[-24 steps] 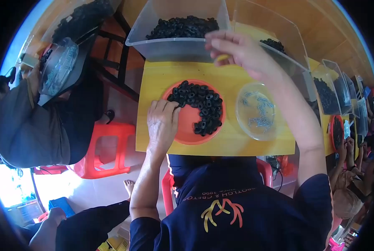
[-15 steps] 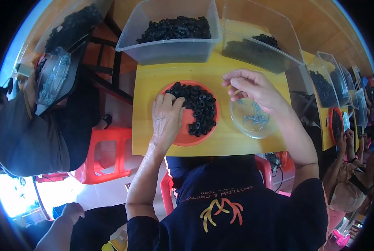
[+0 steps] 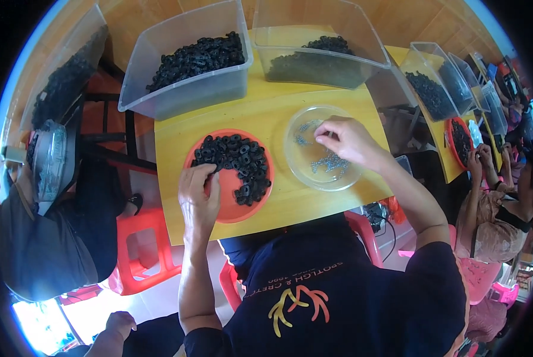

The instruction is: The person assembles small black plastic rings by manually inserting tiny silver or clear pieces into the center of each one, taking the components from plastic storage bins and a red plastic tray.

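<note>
An orange-red round plate (image 3: pixel 231 213) holds a heap of small black ring-like pieces (image 3: pixel 237 156). Over the plate's left side my left hand (image 3: pixel 198 196) is closed, fingers bent and their tips at the edge of the heap; whatever is between them is hidden. To the right stands a clear round dish (image 3: pixel 295 168) with many tiny silvery metal pieces (image 3: pixel 332 163) scattered in it. Above that dish is my right hand (image 3: pixel 348 141), thumb and forefinger pinched together. Anything in the pinch is too small to make out.
Two clear plastic bins, left (image 3: pixel 183 98) and right (image 3: pixel 314 71), hold more black pieces at the table's (image 3: pixel 260 110) far side. A red stool (image 3: pixel 141 250) and a seated person (image 3: pixel 46 229) are at left. Other people work at a table on the right.
My right hand has come down from the dish's far edge to over its middle, its fingers now pinched. My left hand stays at the black pieces. The whole view has tilted and shifted.
</note>
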`<state>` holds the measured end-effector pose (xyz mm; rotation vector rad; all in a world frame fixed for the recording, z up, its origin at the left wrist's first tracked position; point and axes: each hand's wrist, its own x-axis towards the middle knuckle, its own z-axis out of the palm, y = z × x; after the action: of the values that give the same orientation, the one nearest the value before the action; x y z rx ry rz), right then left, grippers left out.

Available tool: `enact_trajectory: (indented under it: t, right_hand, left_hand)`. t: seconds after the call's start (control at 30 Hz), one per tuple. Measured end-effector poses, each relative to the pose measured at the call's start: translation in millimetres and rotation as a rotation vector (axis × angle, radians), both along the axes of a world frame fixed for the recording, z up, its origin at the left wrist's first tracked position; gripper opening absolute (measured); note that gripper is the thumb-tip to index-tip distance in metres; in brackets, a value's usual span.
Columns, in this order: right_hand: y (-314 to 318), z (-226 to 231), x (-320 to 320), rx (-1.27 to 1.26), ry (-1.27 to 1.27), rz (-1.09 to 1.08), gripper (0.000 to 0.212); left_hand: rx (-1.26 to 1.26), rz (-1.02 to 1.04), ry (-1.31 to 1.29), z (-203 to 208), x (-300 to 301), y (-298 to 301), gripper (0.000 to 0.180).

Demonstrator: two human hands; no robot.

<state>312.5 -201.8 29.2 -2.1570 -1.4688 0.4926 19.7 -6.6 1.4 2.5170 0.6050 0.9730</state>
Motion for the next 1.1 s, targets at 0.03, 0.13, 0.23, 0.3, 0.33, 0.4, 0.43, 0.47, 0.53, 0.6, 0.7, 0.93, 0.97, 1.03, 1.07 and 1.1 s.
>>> enact_trajectory:
  t: [0.03,0.13,0.23,0.3,0.33,0.4,0.43,0.47,0.53,0.6,0.7,0.93,0.97,1.03,1.07,1.1]
  right_hand:
    - [1,-6,-4,0.035,-0.123,0.033,0.015]
    - [6,-20,-16,0.021,-0.35,0.049,0.015]
    - [14,-29,-21,-0.032,-0.446,0.058,0.015]
    - [13,-27,-23,-0.023,-0.444,0.062,0.015]
    - [12,-27,-23,-0.016,-0.443,0.058,0.015]
    - [12,-28,-21,0.017,-0.44,0.076,0.014]
    - [11,-29,-19,0.046,-0.439,0.084,0.012]
    - [11,-27,-17,0.042,-0.4,0.071,0.011]
    - [10,-23,-14,0.071,-0.205,0.041,0.011]
    - [12,-15,-14,0.092,0.05,-0.03,0.012]
    - [16,3,-24,0.14,0.229,-0.105,0.01]
    - [33,30,-67,0.231,0.961,0.066,0.013]
    - [36,33,-73,0.232,0.99,0.095,0.014]
    - [42,32,-84,0.228,1.038,0.147,0.015]
    - [45,33,-89,0.219,1.035,0.168,0.015]
    - [48,35,-94,0.209,1.034,0.19,0.015]
  left_hand:
    - [-0.157,0.018,-0.018,0,-3,-6,0.019]
    - [-0.332,0.043,-0.039,0,-9,-18,0.018]
    - [-0.607,0.127,-0.042,-3,-14,-27,0.018]
    - [-0.867,0.079,-0.208,-5,-17,-31,0.019]
    - [-0.864,0.089,-0.21,-5,-16,-33,0.019]
    - [-1.049,0.036,-0.336,-2,-14,-37,0.02]
    - [-1.095,0.018,-0.356,-1,-15,-38,0.02]
    - [-1.092,0.029,-0.359,-1,-16,-38,0.02]
    - [-1.27,-0.021,-0.425,-3,-20,-37,0.02]
    - [-1.327,-0.035,-0.442,0,-19,-37,0.022]
    - [-1.359,-0.064,-0.452,5,-16,-42,0.022]
    - [-1.273,-0.183,-0.541,15,-4,-49,0.018]
    - [-1.263,-0.223,-0.52,15,-4,-50,0.016]
    - [-1.226,-0.243,-0.475,17,-4,-52,0.016]
    - [-1.226,-0.24,-0.477,17,-4,-52,0.016]
    - [-1.217,-0.2,-0.4,18,-5,-52,0.018]
